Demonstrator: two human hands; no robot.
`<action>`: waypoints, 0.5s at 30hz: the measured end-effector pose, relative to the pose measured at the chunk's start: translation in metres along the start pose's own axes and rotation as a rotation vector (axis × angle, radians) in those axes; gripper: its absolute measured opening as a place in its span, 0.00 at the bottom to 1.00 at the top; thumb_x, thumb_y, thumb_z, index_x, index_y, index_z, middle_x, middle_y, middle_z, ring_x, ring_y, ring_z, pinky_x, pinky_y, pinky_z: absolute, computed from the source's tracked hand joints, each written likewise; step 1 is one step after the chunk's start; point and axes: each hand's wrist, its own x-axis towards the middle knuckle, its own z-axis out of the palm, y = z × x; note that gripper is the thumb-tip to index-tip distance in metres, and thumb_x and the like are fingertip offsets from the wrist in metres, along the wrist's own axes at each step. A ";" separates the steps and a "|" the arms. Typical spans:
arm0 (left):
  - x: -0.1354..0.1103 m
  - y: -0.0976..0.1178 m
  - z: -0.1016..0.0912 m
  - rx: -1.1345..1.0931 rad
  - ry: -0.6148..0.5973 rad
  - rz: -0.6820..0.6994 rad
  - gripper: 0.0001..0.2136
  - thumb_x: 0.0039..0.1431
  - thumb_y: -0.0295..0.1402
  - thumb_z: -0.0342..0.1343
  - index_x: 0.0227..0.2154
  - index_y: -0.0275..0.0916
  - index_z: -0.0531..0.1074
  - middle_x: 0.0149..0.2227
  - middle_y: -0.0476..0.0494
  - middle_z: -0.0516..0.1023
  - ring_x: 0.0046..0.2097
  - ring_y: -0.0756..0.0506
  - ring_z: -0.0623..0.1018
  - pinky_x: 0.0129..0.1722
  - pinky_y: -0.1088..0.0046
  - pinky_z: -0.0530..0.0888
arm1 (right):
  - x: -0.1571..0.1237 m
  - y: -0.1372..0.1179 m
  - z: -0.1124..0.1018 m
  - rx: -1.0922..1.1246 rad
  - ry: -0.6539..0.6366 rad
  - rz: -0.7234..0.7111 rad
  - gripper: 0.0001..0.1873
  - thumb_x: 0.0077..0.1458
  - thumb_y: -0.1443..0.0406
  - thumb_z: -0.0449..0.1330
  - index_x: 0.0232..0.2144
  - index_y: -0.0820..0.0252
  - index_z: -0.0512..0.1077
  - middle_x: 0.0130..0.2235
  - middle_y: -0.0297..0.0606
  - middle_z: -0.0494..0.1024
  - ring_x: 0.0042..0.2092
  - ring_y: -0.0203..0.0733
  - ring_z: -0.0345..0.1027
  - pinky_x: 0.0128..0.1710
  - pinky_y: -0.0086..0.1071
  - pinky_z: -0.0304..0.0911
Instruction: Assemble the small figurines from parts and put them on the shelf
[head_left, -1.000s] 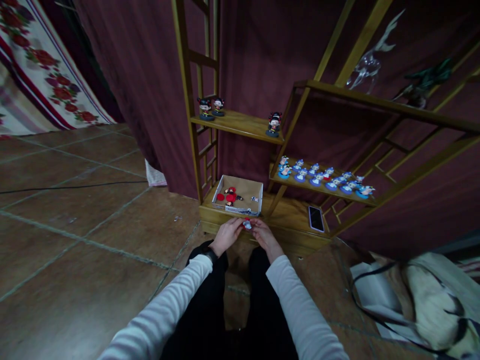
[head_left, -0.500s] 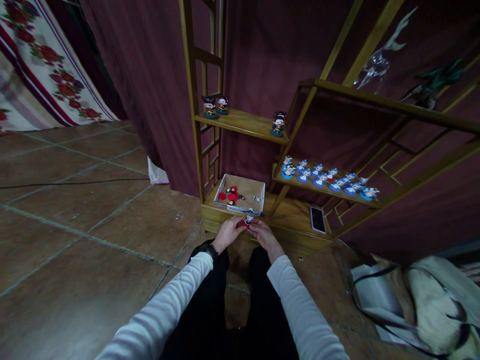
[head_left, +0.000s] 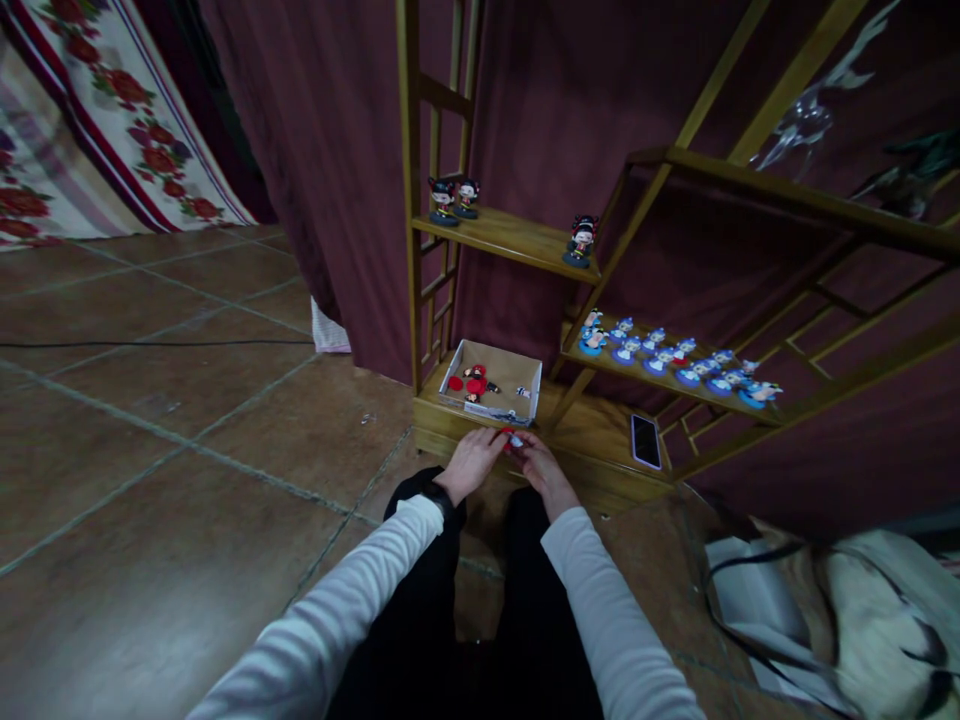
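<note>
Between my fingertips is a small figurine (head_left: 515,441) with a white-and-blue body and a red round base; much of it is hidden by my fingers. My left hand (head_left: 474,463) pinches the red base from the left. On the other side, my right hand (head_left: 543,468) is closed on the white body. Just beyond my hands stands a shallow cardboard box (head_left: 504,362) on the lowest wooden shelf. Inside it lie red discs (head_left: 455,383), several dark-haired figurine pieces and a small black-and-white piece (head_left: 523,392).
On the upper shelf (head_left: 517,240) stand three dark-haired figurines. Several blue-and-white figurines (head_left: 660,360) line the right shelf. A phone (head_left: 646,441) lies on the lowest board. Glass (head_left: 806,125) and green ornaments sit higher up. A pale bag (head_left: 877,600) rests on the floor at right.
The view has shifted, so the shelf appears further right. In my hands the figurine has turned, its red base now tilted up and its body more covered by my fingers.
</note>
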 end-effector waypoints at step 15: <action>-0.002 0.002 -0.003 -0.024 -0.023 0.000 0.14 0.58 0.27 0.45 0.47 0.39 0.64 0.42 0.38 0.70 0.45 0.43 0.69 0.46 0.65 0.64 | -0.001 -0.001 -0.003 0.032 0.015 0.046 0.13 0.35 0.72 0.64 0.28 0.57 0.71 0.31 0.30 0.77 0.35 0.35 0.70 0.39 0.32 0.65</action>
